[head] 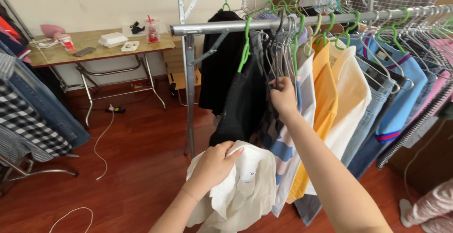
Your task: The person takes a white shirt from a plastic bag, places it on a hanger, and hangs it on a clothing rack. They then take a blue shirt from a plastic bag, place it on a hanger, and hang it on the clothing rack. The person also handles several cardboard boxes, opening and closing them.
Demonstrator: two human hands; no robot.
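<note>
Two hands are busy, apart from each other. The left hand (214, 164) is clamped on a bunched white shirt (240, 190), holding it low so it does not fall. The right hand (284, 96) pinches the hangers (278, 56) on the rail (292, 22), among the clothes. Beyond, red-brown wood floor (137, 167) and a folding table (94, 44) by the wall.

Left hand (214, 164) grips white garment (243, 190); right hand (284, 96) reaches among hangers (278, 49).
</note>
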